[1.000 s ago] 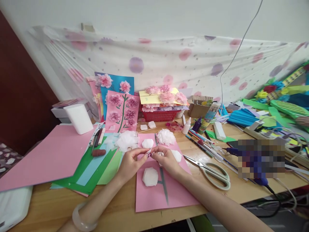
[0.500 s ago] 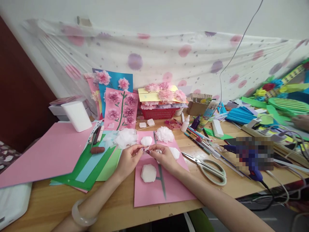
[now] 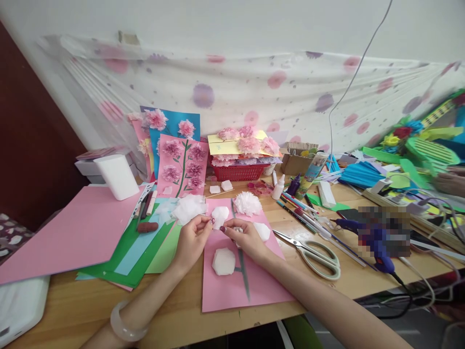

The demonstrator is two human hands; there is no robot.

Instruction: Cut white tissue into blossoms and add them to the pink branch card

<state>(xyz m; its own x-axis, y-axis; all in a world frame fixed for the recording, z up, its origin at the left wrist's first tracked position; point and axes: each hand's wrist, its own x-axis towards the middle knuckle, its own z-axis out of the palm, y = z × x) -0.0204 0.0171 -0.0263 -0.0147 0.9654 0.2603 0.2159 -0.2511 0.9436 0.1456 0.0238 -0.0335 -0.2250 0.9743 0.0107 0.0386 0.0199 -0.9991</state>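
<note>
Over the upper part of a pink card, my left hand pinches its thumb and fingertips together; what lies between them is too small to tell. My right hand is also pinched, its fingertips a little apart from the left ones and their contents hidden. Between and behind the fingertips is a white tissue paper piece. A crumpled white bit shows among the right fingers. The card carries a fluffy white paper flower, a flat white paper round, another white piece and a dark green stem.
Open-bladed scissors lie right of the card, near pens and a blue glue gun. Loose white tissue and coloured sheets lie left. Behind stands a red basket of paper flowers. Another person's hand is at far right.
My fingertips were together and have drawn apart, the left hand shifting slightly left. The white piece between them now reaches lower. The other person's hand has come further into view.
</note>
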